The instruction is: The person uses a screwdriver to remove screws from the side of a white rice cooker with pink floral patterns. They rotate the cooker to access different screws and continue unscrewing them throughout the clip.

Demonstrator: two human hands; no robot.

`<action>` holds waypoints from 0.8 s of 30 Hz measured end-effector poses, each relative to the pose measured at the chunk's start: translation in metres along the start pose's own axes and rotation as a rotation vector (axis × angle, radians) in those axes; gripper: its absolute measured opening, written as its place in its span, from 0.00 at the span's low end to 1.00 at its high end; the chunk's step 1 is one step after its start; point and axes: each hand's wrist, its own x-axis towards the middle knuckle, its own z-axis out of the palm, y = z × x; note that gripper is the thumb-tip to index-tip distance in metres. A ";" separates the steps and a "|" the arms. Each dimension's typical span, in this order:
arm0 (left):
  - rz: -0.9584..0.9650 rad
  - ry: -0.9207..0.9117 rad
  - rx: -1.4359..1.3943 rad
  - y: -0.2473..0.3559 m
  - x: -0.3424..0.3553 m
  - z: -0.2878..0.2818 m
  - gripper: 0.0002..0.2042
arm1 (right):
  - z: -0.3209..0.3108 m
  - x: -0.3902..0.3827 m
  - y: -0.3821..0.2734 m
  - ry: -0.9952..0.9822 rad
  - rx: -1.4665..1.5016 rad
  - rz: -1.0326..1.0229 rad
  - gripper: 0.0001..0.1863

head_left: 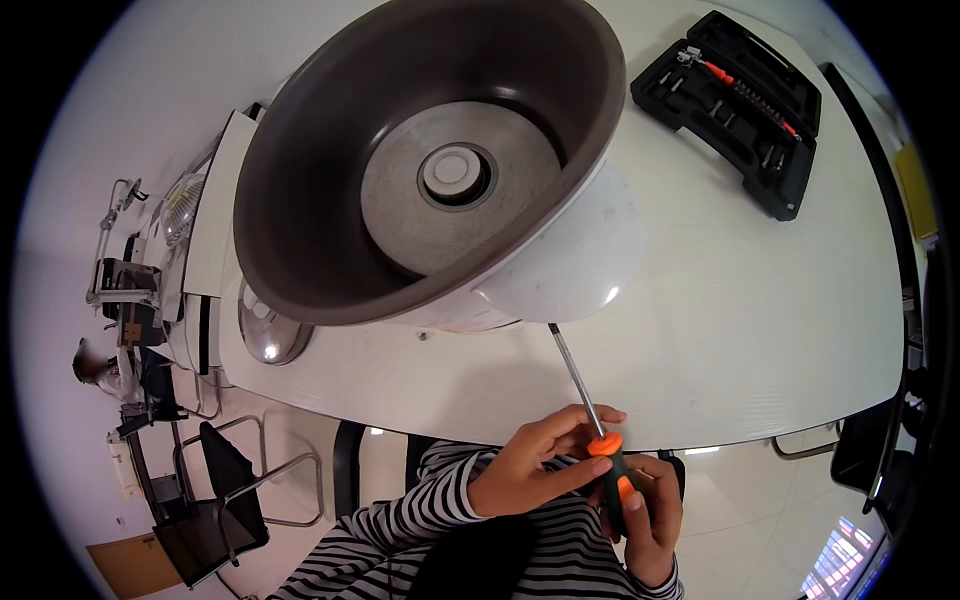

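Observation:
My left hand (530, 465) has its thumb and fingers at the orange collar and top of a screwdriver's dark green and orange handle (606, 450), while my right hand (650, 515) grips the handle lower down. Its long metal shaft (571, 366) points away from me, its tip beside the white outer body (570, 250) of a large round appliance with a brown inner wall (310, 170), a metal plate (400, 190) and a central round button. Whether the tip touches it, I cannot tell. A small metal piece (423, 336) lies on the white table (720, 320) near the appliance.
An open black tool case (720, 110) lies at back right. A shiny domed object (270, 335) sits left of the appliance. Further left are desk equipment (125, 290), another person (125, 375) and black chairs (230, 480). A black chair (865, 450) stands at right.

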 end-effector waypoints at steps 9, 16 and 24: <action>-0.068 0.001 -0.007 -0.002 0.003 0.000 0.17 | 0.002 0.004 0.015 0.303 -0.966 -0.716 0.25; -0.023 -0.024 -0.040 -0.004 0.006 0.000 0.16 | -0.003 0.002 -0.005 0.152 0.067 0.013 0.16; -0.039 -0.038 -0.047 -0.003 0.005 -0.001 0.15 | 0.001 0.009 0.006 0.230 -0.619 -0.412 0.17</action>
